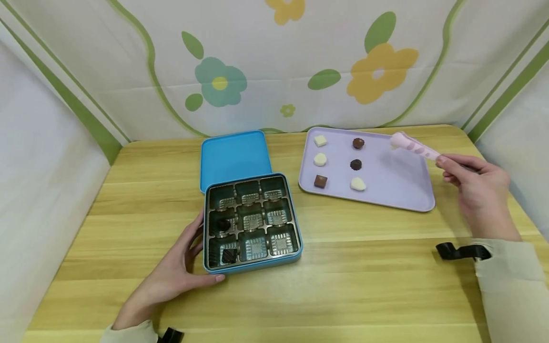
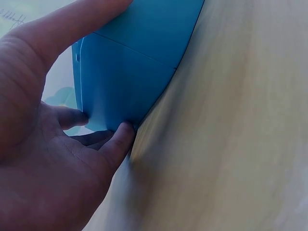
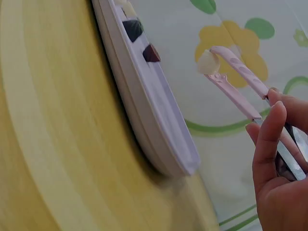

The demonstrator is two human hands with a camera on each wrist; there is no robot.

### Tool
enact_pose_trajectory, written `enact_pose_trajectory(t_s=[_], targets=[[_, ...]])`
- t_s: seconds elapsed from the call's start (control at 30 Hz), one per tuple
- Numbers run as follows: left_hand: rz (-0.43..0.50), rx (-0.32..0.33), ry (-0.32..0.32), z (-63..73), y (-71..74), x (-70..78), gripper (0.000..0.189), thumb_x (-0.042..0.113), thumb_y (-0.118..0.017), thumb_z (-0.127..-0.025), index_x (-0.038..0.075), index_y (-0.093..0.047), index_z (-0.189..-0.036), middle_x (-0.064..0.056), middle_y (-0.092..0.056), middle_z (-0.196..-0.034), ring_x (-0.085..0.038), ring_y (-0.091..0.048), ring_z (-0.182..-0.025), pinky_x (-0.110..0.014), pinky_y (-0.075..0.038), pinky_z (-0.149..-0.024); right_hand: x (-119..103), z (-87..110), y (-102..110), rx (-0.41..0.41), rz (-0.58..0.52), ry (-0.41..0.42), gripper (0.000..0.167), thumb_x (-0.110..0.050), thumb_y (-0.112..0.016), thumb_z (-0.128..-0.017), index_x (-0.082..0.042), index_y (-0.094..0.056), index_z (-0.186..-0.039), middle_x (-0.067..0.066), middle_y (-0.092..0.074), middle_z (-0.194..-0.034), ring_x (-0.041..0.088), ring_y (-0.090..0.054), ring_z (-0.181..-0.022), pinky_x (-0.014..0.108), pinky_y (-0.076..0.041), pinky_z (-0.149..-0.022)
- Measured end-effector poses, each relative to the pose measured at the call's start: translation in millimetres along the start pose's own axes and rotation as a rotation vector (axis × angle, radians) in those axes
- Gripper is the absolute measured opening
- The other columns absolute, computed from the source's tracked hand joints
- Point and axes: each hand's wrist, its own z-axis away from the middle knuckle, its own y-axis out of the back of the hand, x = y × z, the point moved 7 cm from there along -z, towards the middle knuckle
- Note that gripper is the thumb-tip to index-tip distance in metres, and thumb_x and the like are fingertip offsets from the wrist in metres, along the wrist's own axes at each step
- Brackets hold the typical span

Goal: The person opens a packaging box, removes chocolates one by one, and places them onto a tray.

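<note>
Blue box (image 1: 266, 264): left hand (image 1: 173, 271) grasping near-left corner; right hand (image 1: 482, 188), gripping tongs (image 1: 417, 146) with white chocolate (image 3: 208, 63), well rightward.

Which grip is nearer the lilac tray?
Right grip, holding pink tongs, is just right of the lilac tray; the left grip, on the blue chocolate box, is well left of it.

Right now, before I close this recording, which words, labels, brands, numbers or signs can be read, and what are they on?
"Happ...", perhaps: faint script on the white cloth, left wrist view; too blurred to read surely.
No other text can be made out, including on the blue tin, blue lid, lilac tray or pink tongs.
</note>
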Motion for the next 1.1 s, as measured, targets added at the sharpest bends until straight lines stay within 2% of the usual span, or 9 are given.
enact_pose_trajectory(t_s=[0.13, 0.23, 0.4, 0.5, 0.7, 0.93, 1.1], targets=[[-0.003, 0.0, 0.0, -0.6, -0.3, -0.2, 0.137, 0.001, -0.095, -0.077, 0.027, -0.005, -0.175, -0.011, -0.011, -0.181, -0.048, -0.021, -0.161, -0.006, -0.034, -0.117, -1, -4.0, 13, 0.088, 0.072, -0.01, 0.021, 0.014, -0.085, -0.081, 0.005, -0.084, -0.101, 0.007, -0.083, -0.082, 0.015, -0.073, -0.06, 0.022, -0.063, -0.057], [-0.007, 0.001, -0.001, -0.6, 0.0, 0.1, 0.137, 0.001, -0.096, -0.076, 0.027, -0.005, -0.175, -0.01, -0.011, -0.181, -0.048, -0.021, -0.161, -0.006, -0.033, -0.118, -2, -3.2, 16, 0.142, 0.19, -0.009, 0.028, 0.004, -0.093, -0.077, 0.001, -0.084, -0.103, 0.001, -0.083, -0.082, 0.012, -0.073, -0.06, 0.02, -0.062, -0.058], [-0.009, -0.001, -0.007, -0.5, 0.1, -0.1, 0.138, 0.0, -0.096, -0.076, 0.028, -0.004, -0.175, -0.01, -0.011, -0.181, -0.047, -0.018, -0.163, -0.005, -0.032, -0.118, -4, 1.0, 14, 0.161, 0.428, 0.002, 0.033, -0.011, -0.097, -0.077, -0.008, -0.085, -0.107, -0.01, -0.081, -0.08, 0.007, -0.072, -0.06, 0.016, -0.06, -0.057], [-0.018, 0.0, -0.01, -0.9, 0.3, 0.1, 0.138, 0.001, -0.096, -0.076, 0.029, -0.004, -0.175, -0.011, -0.012, -0.181, -0.046, -0.018, -0.163, -0.005, -0.031, -0.119, -4, 1.1, 14, 0.166, 0.514, 0.016, 0.03, -0.015, -0.096, -0.08, -0.011, -0.085, -0.107, -0.014, -0.079, -0.079, 0.004, -0.071, -0.06, 0.014, -0.059, -0.056], [-0.027, 0.0, 0.001, -1.3, 1.1, 0.3, 0.139, 0.002, -0.096, -0.076, 0.032, -0.004, -0.175, -0.013, -0.011, -0.181, -0.048, -0.018, -0.163, -0.005, -0.03, -0.119, -2, -3.0, 16, 0.167, 0.569, -0.003, 0.026, -0.015, -0.095, -0.081, -0.016, -0.085, -0.105, -0.016, -0.078, -0.077, 0.002, -0.072, -0.061, 0.014, -0.059, -0.056], [-0.033, 0.001, 0.009, -1.0, 0.6, -0.7, 0.139, 0.003, -0.096, -0.076, 0.033, -0.004, -0.175, -0.014, -0.011, -0.181, -0.048, -0.018, -0.163, -0.004, -0.03, -0.119, 3, -4.4, 12, 0.11, 0.534, -0.033, 0.025, -0.01, -0.092, -0.084, -0.015, -0.084, -0.107, -0.015, -0.078, -0.083, 0.003, -0.074, -0.066, 0.015, -0.061, -0.059], [-0.029, 0.001, 0.011, -1.4, 0.6, -0.9, 0.139, 0.003, -0.096, -0.076, 0.033, -0.003, -0.175, -0.012, -0.011, -0.181, -0.048, -0.019, -0.163, -0.005, -0.031, -0.118, 3, -5.6, 7, 0.094, 0.553, -0.03, 0.02, -0.008, -0.087, -0.089, -0.017, -0.083, -0.106, -0.016, -0.077, -0.082, 0.001, -0.074, -0.067, 0.013, -0.061, -0.061]])
